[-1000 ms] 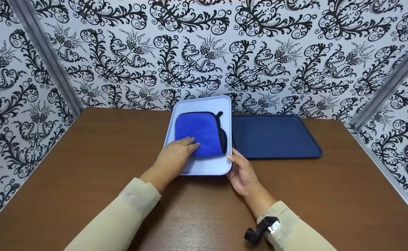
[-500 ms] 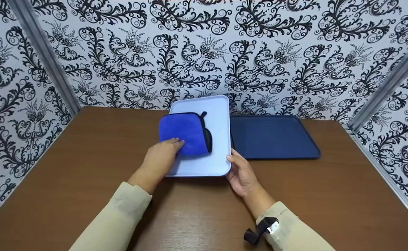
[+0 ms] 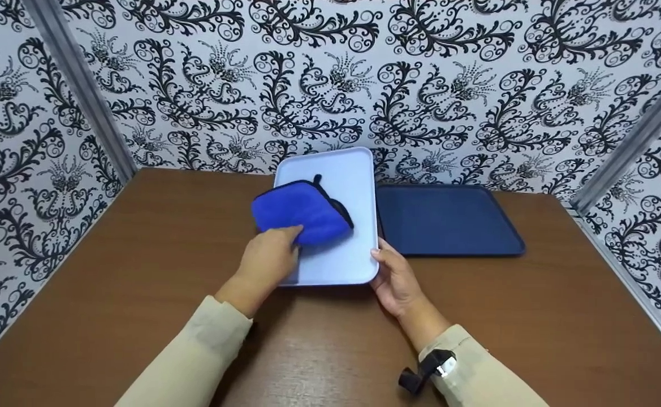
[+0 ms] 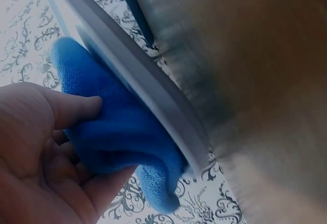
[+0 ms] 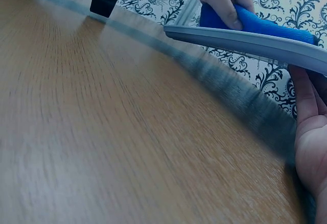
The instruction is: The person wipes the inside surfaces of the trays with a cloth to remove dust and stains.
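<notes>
My left hand (image 3: 266,260) pinches a folded blue microfibre cloth (image 3: 302,212) with black edging and a small black loop. In the left wrist view the thumb lies on the fuzzy cloth (image 4: 117,101) while the fingers curl beneath it. The cloth overhangs the left rim of a pale blue tray (image 3: 336,271) and lies slanted across it. My right hand (image 3: 395,282) grips that tray near its lower right corner, thumb on the rim and fingers underneath. Seen from the right wrist, the tray (image 5: 245,43) is raised above the table.
A dark blue rectangular tray (image 3: 449,223) lies flat on the brown wooden table (image 3: 330,350), right of the pale one. Patterned black-and-white walls (image 3: 319,73) with metal corner posts (image 3: 76,85) enclose the table at the back and sides. A black strap device (image 3: 426,370) sits on the right sleeve.
The cloth has shifted left across the pale tray with my left hand, then turned askew and bunched, its near edge lifting. My right hand keeps its grip on the tray.
</notes>
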### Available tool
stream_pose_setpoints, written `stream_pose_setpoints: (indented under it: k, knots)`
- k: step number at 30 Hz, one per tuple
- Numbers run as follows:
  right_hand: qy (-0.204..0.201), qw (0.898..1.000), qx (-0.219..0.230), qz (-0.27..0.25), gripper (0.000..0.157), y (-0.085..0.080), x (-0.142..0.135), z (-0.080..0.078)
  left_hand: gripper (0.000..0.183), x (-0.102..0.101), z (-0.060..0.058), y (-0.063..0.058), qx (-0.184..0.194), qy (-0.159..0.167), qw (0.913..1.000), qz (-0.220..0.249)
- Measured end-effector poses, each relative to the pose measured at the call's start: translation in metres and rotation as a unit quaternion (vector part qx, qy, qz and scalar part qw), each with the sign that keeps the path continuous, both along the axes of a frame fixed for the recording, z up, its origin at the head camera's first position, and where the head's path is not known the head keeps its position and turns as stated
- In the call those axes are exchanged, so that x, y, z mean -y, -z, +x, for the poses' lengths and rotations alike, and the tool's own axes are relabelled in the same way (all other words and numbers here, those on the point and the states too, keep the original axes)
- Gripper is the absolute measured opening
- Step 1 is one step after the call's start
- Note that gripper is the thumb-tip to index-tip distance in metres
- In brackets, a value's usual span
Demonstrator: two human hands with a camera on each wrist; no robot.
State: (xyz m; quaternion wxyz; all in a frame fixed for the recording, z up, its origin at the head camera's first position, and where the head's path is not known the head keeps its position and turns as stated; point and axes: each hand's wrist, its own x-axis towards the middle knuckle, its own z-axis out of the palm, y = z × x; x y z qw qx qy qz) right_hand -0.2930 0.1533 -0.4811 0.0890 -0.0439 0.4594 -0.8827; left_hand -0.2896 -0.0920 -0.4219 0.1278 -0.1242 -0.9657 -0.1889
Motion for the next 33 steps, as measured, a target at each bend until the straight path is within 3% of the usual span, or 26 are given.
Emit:
stream_pose_setpoints:
  k: [6,19,29,33]
  knots:
    - [-0.004,1.0,-0.004,0.001,0.058,0.0,0.0,-0.001,0.039,-0.01,0.005,-0.001,0.012,0.019,0.9993,0.029]
    - [-0.024,1.0,-0.008,-0.006,0.059,0.0,0.0,0.001,0.04,-0.03,0.017,0.0,-0.007,0.052,0.9978,0.039]
    - [-0.021,0.999,-0.005,-0.028,0.035,0.002,0.0,0.0,0.037,-0.039,0.03,-0.003,-0.046,0.099,0.9937,0.028]
    - [-0.017,0.999,-0.012,-0.043,0.034,0.002,-0.001,-0.001,0.036,-0.039,0.03,-0.002,-0.065,0.129,0.9895,0.014]
